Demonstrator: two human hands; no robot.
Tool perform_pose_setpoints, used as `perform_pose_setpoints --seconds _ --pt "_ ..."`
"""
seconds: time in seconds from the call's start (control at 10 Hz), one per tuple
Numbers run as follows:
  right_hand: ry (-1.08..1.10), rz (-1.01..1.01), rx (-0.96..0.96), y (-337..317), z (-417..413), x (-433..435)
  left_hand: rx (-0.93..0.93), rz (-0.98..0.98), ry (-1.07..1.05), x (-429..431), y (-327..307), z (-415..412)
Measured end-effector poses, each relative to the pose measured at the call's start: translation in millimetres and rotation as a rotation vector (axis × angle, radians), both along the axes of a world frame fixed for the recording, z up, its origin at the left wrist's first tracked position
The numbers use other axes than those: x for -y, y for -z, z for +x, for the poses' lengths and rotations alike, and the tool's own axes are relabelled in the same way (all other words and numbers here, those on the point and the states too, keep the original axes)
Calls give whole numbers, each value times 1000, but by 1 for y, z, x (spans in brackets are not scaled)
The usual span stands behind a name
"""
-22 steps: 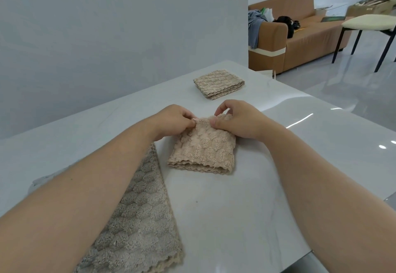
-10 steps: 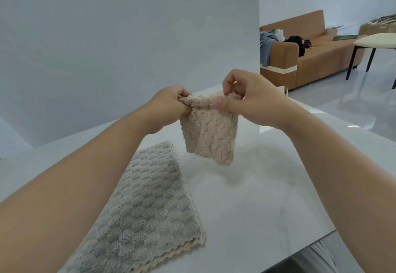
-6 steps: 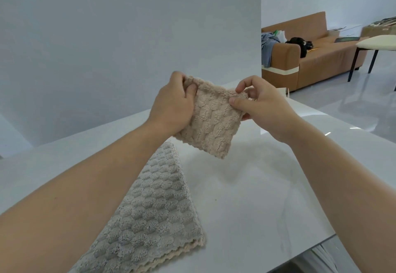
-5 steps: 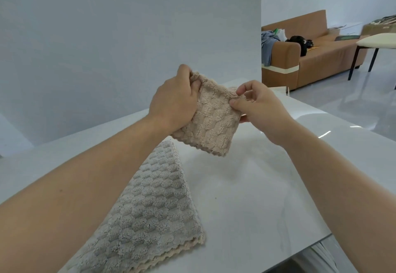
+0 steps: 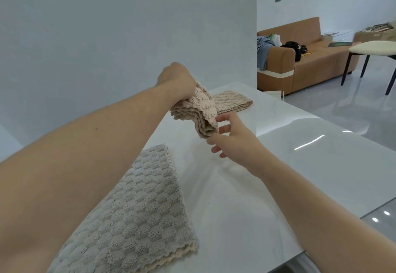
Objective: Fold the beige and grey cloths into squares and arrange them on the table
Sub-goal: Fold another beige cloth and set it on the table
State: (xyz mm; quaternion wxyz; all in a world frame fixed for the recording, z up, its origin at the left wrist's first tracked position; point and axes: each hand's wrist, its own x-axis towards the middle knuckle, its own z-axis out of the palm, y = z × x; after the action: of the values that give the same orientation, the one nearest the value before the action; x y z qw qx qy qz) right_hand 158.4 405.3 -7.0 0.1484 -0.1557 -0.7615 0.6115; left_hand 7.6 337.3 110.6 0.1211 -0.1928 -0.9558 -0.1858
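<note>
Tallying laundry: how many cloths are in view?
3. The held beige cloth is gripped by the left hand; the far beige cloth lies at the far end of the table; the grey cloth lies nearest, partly under the forearm.

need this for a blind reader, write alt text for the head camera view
A person's left hand grips a folded beige cloth in the air above a white table, the right hand open beside its lower edge. A second beige cloth, also folded, lies farther back, and a grey cloth lies flat near the person.
</note>
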Motion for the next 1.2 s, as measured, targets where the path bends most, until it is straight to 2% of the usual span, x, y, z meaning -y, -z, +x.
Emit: perform_pose_setpoints --seconds 0.2,0.4,0.5,0.6,0.7,0.8,0.9,1.0,1.1,1.2 --pt "59 -20 -19 2 -8 1 8 -29 35 -6 -1 3" --pt "136 -3 -2 11 -14 -3 -28 95 75 -6 13 -5" --pt "175 26 15 15 -15 -10 -4 33 70 1 12 4" --pt "182 -37 27 16 -15 -16 48 47 40 2 23 -14" --pt "113 -325 60 18 -13 -19 83 145 31 4 33 -17" --pt "137 -683 52 14 -11 -28 101 270 97 2 33 -14" --pt "248 -751 128 8 -23 -42 130 327 116 -4 35 -11" --pt "168 -743 195 3 -35 -48 166 347 134 -13 42 0" --pt "221 -524 190 3 -38 -58 181 374 124 -22 53 10" --pt "363 -47 207 5 -35 -75 311 498 108 -28 69 20"
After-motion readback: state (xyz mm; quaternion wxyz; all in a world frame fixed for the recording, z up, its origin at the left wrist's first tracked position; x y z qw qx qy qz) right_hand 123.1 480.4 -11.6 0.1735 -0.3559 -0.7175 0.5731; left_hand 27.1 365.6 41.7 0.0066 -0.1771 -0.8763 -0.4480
